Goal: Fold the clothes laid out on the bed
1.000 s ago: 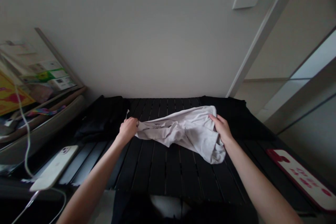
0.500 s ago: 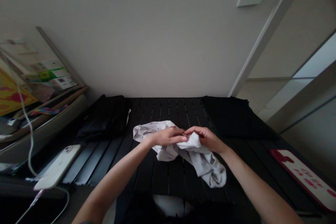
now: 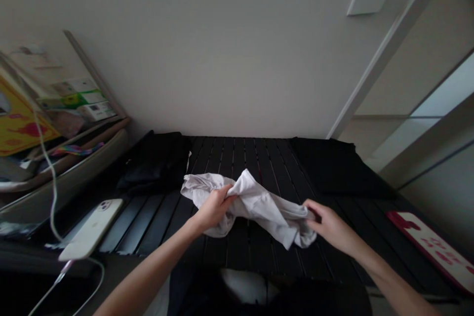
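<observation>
A crumpled pale grey garment (image 3: 264, 205) lies across the black slatted table (image 3: 222, 264); its exact kind is hard to tell in the folds. My left hand (image 3: 216, 209) pinches the fabric near the garment's middle, where a peak of cloth stands up beside the fingers. At the garment's right end, my right hand (image 3: 326, 221) grips the opening edge between thumb and fingers. The garment's left end rests loose and bunched on the slats, beyond my left hand.
Folded black cloth (image 3: 155, 163) lies at the back left, more black cloth (image 3: 336, 168) at the back right. A white phone (image 3: 92, 229) with a charging cable sits at the left. A red-and-white board (image 3: 431, 249) lies right. Behind stands a wall (image 3: 237, 59).
My hands have moved apart from the bunched middle. The right has gone right and down to the garment's end, the left slightly left, and the cloth between them is more spread out.
</observation>
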`<state>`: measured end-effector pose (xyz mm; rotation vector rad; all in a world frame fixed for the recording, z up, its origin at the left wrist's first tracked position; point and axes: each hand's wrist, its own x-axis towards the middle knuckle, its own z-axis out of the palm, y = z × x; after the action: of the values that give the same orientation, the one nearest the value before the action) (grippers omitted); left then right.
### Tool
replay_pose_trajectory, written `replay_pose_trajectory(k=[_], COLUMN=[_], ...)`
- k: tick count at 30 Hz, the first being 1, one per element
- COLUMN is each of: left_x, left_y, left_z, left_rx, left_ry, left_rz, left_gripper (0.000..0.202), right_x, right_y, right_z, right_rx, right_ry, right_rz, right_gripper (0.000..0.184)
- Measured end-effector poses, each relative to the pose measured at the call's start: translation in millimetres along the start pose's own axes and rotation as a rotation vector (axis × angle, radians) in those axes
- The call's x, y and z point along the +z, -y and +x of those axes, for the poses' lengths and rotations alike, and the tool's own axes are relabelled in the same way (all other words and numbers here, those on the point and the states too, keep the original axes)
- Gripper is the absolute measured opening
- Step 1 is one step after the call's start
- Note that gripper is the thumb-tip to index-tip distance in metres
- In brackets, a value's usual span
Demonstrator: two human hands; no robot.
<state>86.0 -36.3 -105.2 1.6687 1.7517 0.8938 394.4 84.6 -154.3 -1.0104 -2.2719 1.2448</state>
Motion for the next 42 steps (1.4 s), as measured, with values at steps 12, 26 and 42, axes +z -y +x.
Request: replay_pose_trajectory(k=[12,26,42], left_x=[-28.3,32.2,-55.9], left_y=[-3,12,109], left_z=[-3,39,71], left_rx=[-0.026,-0.005,-0.433], left_ry=[0.183,-0.084,-0.626], left_rz=[-0.683,0.412,0.859], left_gripper=[0.068,0.056,0.045], right_x=[-49,58,11], right_y=[81,-6,-71], right_z=[28,84,173], right_rx=[-0.068,-0.044,-0.158], right_ry=[0.457,-0.171,0.014], right_rz=[0.077,-0.687,-0.809], right_gripper=[0.023,0.047,0.065])
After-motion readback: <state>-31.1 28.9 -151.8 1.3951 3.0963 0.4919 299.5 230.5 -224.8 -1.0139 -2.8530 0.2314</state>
